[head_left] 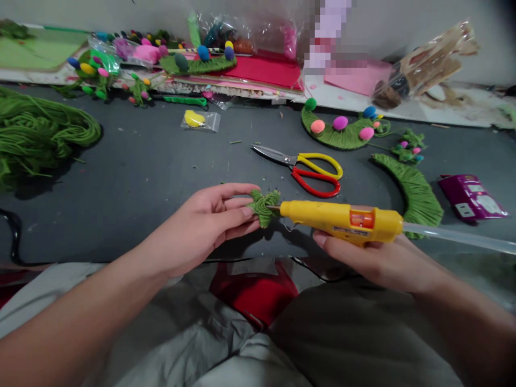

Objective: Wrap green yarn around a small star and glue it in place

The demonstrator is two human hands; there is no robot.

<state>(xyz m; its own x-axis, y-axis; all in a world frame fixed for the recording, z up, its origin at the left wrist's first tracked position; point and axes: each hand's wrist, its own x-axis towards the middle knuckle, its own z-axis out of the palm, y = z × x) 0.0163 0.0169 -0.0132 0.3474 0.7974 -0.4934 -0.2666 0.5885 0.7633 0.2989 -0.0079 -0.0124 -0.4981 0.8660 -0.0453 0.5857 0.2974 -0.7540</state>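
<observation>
Between the thumb and fingers of my left hand is a small star wrapped in green yarn. My right hand grips a yellow hot glue gun, its nozzle pointing left and meeting the middle of the star. A long clear glue stick sticks out of the gun's back. Just beyond my hands lie scissors with one yellow and one red handle. Right of them is a bare green yarn-wrapped crescent, partly behind the glue gun.
A crescent with coloured pompoms lies at the back right, near a purple packet. Green yarn is heaped at the left. A small bag with a yellow piece sits mid-table. Craft supplies line the white ledge.
</observation>
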